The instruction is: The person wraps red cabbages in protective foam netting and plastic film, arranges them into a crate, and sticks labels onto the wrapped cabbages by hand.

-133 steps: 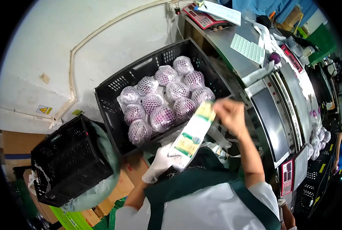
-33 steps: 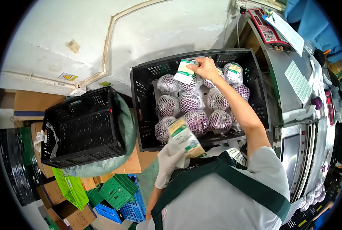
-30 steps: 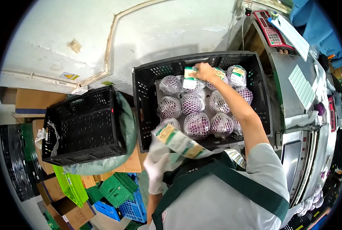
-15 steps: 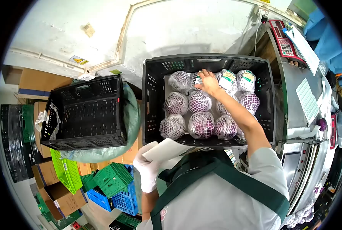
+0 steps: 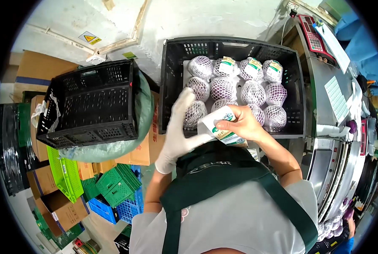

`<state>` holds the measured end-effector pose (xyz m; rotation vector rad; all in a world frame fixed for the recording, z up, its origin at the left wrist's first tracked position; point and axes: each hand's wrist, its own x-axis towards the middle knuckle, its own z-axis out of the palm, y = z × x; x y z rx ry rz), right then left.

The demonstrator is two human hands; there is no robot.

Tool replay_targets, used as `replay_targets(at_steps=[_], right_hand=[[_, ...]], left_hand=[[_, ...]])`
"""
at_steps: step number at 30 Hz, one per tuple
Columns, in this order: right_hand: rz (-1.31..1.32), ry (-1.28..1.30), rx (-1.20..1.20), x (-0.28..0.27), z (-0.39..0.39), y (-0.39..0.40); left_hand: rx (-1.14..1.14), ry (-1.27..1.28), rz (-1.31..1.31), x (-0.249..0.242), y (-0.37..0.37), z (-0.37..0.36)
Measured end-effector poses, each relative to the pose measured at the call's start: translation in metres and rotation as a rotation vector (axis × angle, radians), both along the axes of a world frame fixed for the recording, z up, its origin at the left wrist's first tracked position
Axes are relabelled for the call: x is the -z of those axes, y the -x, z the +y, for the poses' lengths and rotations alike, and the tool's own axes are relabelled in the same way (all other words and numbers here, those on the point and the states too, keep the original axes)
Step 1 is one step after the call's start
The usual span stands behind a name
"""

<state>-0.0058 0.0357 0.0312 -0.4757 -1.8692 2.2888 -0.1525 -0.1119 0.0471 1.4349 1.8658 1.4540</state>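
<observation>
My left hand (image 5: 175,137), in a white glove, is open with its fingers stretched up over the near left of a black crate (image 5: 297,110). Its thumb points to the edge of a strip of printed labels (image 5: 209,126) and seems to touch it. My bare right hand (image 5: 247,122) pinches the strip between thumb and fingers, above the crate's near rim. Inside the crate lie several purple cabbages (image 5: 223,89) in white foam nets, set in rows. The far-row cabbages from the second to the right end carry green and white labels (image 5: 254,64). My hands hide part of the near row.
Left stands an empty black crate (image 5: 91,101) over a green plastic bag (image 5: 144,114). Green crates (image 5: 117,185) and cartons (image 5: 66,216) lie lower left. A steel counter (image 5: 320,101) with a red scale (image 5: 314,38) is right. Another person's hand (image 5: 350,226) shows lower right.
My right hand has drawn back from the far-row cabbage, now labelled, to the label strip. My left hand has let go of the strip and opened. The view has shifted.
</observation>
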Motion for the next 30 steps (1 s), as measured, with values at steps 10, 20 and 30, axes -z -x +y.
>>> replay_targets(at_steps=[10, 20, 30], right_hand=[[0.095, -0.748, 0.215, -0.016, 0.008, -0.002], [0.352, -1.168, -0.003, -0.017, 0.046, 0.028], [-0.332, -0.624, 0.2, 0.14, 0.168, 0.178]], left_hand=[[-0.374, -0.253, -0.464, 0.034, -0.058, 0.021], [-0.307, 0.047, -0.692, 0.036, -0.058, 0.038], [-1.006, 0.099, -0.046, -0.016, 0.037, -0.059]])
